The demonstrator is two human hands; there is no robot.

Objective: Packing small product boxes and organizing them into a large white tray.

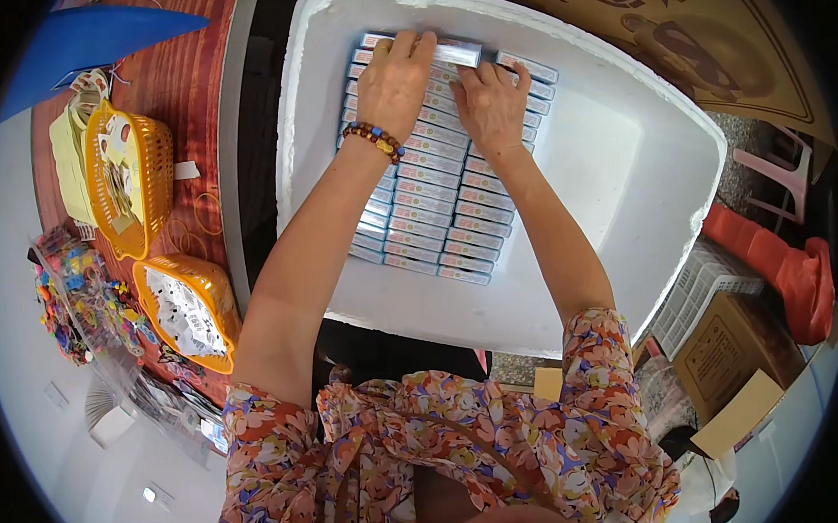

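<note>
Rows of small flat boxes (pixel 420 173), pale blue and white with reddish print, stand packed in columns inside a white foam box (pixel 346 307). At the far end of the rows, the fingers of my left hand (pixel 395 90) are closed over one shiny small box (pixel 457 52), covering part of it. A beaded bracelet (pixel 373 140) circles my left wrist. Beside it my right hand (pixel 494 113) bends over the neighbouring columns, fingers apart. Its fingertips rest at the row tops, near the shiny box's right end.
Left of the foam box, a reddish wooden table (pixel 202 112) carries a yellow basket (pixel 158 170), another yellow basket (pixel 217 312) with white tags, and colourful small items (pixel 88 295). A large cardboard box (pixel 746 51) stands beyond. At right are a pink stool (pixel 789 171) and a white crate (pixel 696 296).
</note>
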